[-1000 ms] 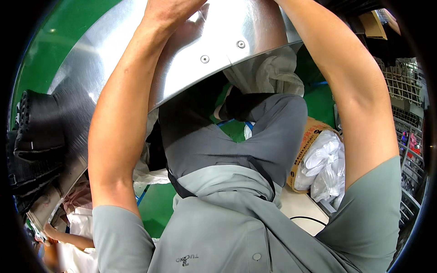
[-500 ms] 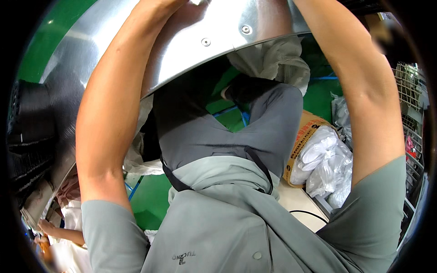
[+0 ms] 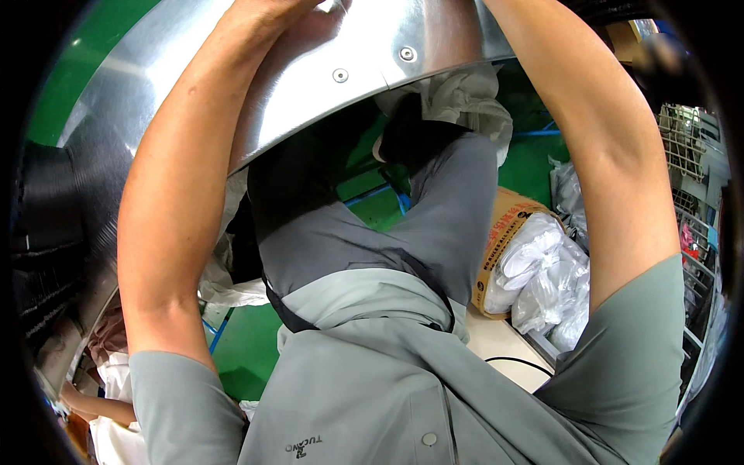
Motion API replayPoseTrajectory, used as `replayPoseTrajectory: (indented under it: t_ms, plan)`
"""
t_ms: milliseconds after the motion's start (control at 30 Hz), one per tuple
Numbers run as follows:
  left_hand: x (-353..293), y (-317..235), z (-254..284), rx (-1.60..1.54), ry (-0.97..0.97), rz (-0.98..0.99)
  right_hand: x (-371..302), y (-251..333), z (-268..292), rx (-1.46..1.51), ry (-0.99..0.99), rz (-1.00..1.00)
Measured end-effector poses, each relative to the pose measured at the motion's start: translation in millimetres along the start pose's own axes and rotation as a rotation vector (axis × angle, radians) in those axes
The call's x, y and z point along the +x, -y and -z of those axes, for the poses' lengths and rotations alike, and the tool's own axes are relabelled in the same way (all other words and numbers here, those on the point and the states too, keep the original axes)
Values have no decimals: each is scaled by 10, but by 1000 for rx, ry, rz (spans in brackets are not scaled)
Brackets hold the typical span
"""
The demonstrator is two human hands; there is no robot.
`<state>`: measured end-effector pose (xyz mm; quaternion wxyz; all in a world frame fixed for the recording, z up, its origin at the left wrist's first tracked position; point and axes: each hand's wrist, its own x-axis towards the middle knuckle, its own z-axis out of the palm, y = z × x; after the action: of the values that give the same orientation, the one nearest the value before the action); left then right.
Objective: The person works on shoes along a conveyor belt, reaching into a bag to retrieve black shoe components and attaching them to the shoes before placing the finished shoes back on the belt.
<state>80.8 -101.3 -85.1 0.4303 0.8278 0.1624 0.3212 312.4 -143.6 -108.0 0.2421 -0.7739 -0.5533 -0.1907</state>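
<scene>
Both my arms reach up and away over a shiny curved metal table (image 3: 372, 39) with screw heads in its surface. Of my left hand (image 3: 291, 6), only the part by the wrist shows at the upper edge, just over the metal; its fingers are cut off, so what it holds cannot be told. A dim reflection lies on the metal beside it. My right forearm (image 3: 573, 70) passes over the table's right end, and the right hand is beyond the picture's upper edge.
To my right a brown printed sack (image 3: 508, 225) holds clear plastic bags (image 3: 550, 279). Beyond stands a wire rack (image 3: 694, 256). White cloth (image 3: 465, 101) hangs under the table. At lower left another person's arm (image 3: 97, 404) shows near white fabric. A black cable (image 3: 519, 360) lies at right.
The whole view has shifted slightly, with the table, sack and my lap now a little farther left. Both arms keep nearly the same reach; the left hand stays at the upper edge.
</scene>
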Motion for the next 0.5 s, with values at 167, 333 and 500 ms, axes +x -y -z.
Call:
replayPoseTrajectory:
  t_ms: [167,333,500]
  plan:
    - [18,111,87,108,-26,-59,65,179,33,79,20,-37]
    - [27,238,-69,129,2,-41,66,-41,-93,-5,-27,26]
    - [-189,143,25,150,-28,2,-152,277,-5,121,42,-106]
